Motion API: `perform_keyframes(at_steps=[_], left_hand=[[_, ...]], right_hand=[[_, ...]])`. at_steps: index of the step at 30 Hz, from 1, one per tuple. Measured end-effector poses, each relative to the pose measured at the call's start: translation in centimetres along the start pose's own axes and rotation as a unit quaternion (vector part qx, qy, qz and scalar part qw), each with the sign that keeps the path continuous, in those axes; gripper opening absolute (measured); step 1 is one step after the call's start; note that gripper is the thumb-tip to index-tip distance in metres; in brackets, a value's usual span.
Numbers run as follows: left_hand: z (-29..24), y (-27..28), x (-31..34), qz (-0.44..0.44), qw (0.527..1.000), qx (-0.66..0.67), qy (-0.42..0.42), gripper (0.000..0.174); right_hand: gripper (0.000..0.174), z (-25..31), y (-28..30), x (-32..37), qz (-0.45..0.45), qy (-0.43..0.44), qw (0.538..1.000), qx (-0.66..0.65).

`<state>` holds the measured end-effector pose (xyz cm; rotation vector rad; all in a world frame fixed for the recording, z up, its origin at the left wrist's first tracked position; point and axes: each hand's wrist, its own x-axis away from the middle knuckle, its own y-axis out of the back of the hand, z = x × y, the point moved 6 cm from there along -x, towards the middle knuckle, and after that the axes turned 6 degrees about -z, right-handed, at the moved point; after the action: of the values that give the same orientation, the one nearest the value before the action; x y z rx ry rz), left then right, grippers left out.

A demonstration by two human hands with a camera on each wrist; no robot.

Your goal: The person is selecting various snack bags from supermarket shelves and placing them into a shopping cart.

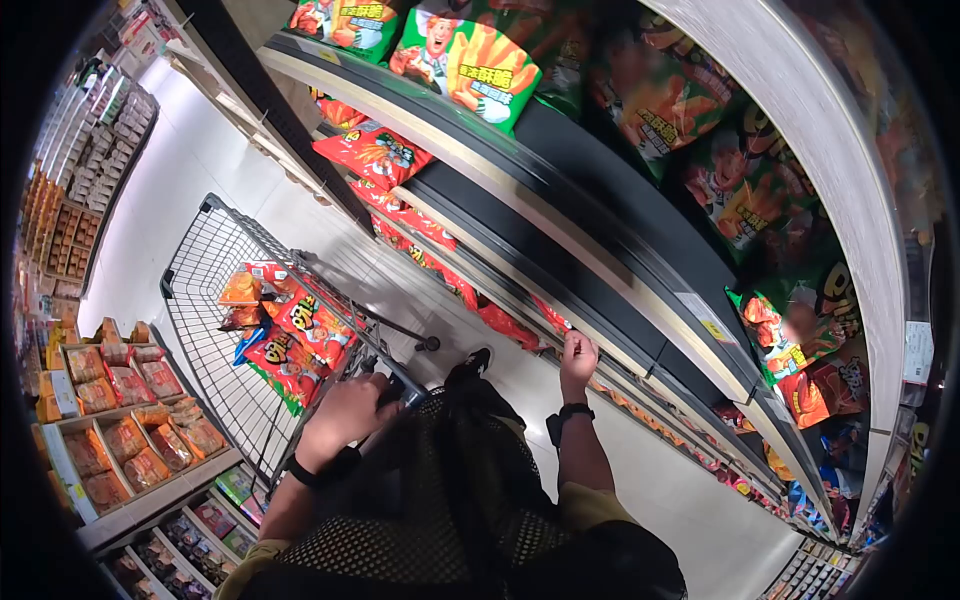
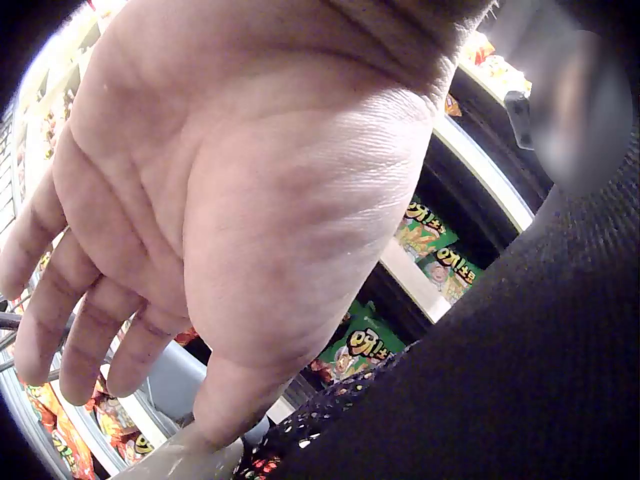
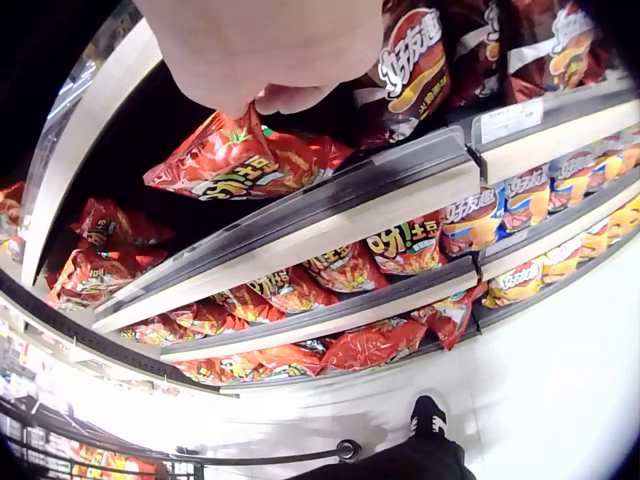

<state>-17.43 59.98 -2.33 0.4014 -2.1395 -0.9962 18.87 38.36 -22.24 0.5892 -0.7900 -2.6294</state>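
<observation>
The left hand point(image 2: 225, 205), fingers loose, is being rested at the cart handle point(image 1: 411, 394) while a red bag point(image 3: 285, 160) at the shelf edge point(image 3: 310, 238) is being pinched near its top by the right hand point(image 3: 275, 50), a fall being risked should that shallow hold slip.

A grey wire-mesh shopping cart point(image 1: 210, 380) stands on the pale tiled floor point(image 1: 200, 130) to the person's left, glossy red-and-green snack bags point(image 1: 305, 345) lying in it. The left hand point(image 1: 342, 415) is at its blue-grey handle point(image 1: 408, 388). On the right runs a black, pale-edged shelf unit point(image 1: 560, 230), with shiny green pillow-shaped bags point(image 1: 465, 70) above and shiny red ones point(image 1: 375, 155) below. There the right hand point(image 1: 577, 360) holds a red plastic snack bag point(image 3: 240, 160), left of dark-brown plastic bags point(image 3: 425, 65). Left of the cart sit orange plastic packets point(image 1: 125, 437) in boxes
</observation>
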Motion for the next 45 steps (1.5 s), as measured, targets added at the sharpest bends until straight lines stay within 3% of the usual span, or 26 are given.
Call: perform_keyframes(at_steps=[3,5,7,9,17,19,20,23,27,29,30,32,33,36,37,39,45], left_hand=[[1.1,-0.1,0.5,0.006,1.000,0.004,-0.015,0.047],[2.1,-0.2,0.7,-0.010,0.999,0.028,-0.035,0.050],[2.7,0.0,1.1,-0.013,0.998,0.011,-0.053,0.052],[2.9,0.6,1.7,-0.003,0.997,0.018,-0.079,0.048],[6.6,-0.2,3.0,-0.011,0.992,-0.017,-0.127,0.044],[7.3,-0.2,3.0,-0.012,0.989,-0.020,-0.145,0.044],[7.7,0.0,2.8,-0.013,0.986,-0.029,-0.161,0.044],[8.7,0.3,2.8,-0.020,0.976,-0.036,-0.212,0.041],[7.8,3.1,3.2,0.049,0.981,-0.053,-0.178,0.042],[6.5,5.7,4.1,-0.018,0.969,0.108,-0.222,0.058],[6.5,5.6,4.2,-0.016,0.968,0.110,-0.224,0.058],[5.6,7.1,5.5,-0.114,0.916,0.177,-0.340,0.088],[5.8,7.2,5.8,-0.118,0.916,0.179,-0.338,0.088],[6.6,5.6,6.7,-0.009,0.906,0.235,-0.352,0.109],[7.2,5.6,7.0,-0.017,0.908,0.236,-0.347,0.109],[8.0,4.9,7.5,0.099,0.893,0.321,-0.299,0.105],[12.1,4.5,9.1,0.096,0.893,0.374,-0.231,0.086]], right_hand=[[0.013,2.1,-0.3,0.3,-0.034,0.036,0.994,0.102],[0.011,3.4,-0.6,1.4,-0.015,-0.016,0.996,0.085],[0.010,6.5,-1.1,2.7,-0.007,0.091,0.986,0.137],[0.008,8.7,-1.4,4.4,-0.005,0.089,0.988,0.124],[0.009,20.3,2.7,6.5,-0.140,0.141,0.966,0.168],[0.008,21.8,3.6,7.6,-0.130,0.051,0.989,-0.036],[0.009,21.0,3.5,8.5,-0.107,-0.041,0.980,-0.160],[0.011,23.1,5.4,10.9,-0.131,-0.072,0.964,-0.218],[0.013,28.2,7.5,13.8,-0.169,-0.099,0.957,-0.214],[0.013,28.5,8.2,15.7,-0.161,-0.099,0.959,-0.210],[0.012,29.0,7.9,16.2,-0.135,-0.134,0.950,-0.247],[0.011,30.7,7.3,17.3,-0.082,-0.201,0.916,-0.337],[0.011,31.6,7.3,17.5,-0.078,-0.198,0.917,-0.337],[0.013,33.9,5.8,18.5,0.009,-0.252,0.871,-0.422],[0.013,34.8,5.5,18.5,0.018,-0.249,0.870,-0.424],[0.013,36.5,4.4,18.5,0.070,-0.258,0.852,-0.450],[0.016,38.6,1.6,18.5,0.101,-0.221,0.888,-0.391]])
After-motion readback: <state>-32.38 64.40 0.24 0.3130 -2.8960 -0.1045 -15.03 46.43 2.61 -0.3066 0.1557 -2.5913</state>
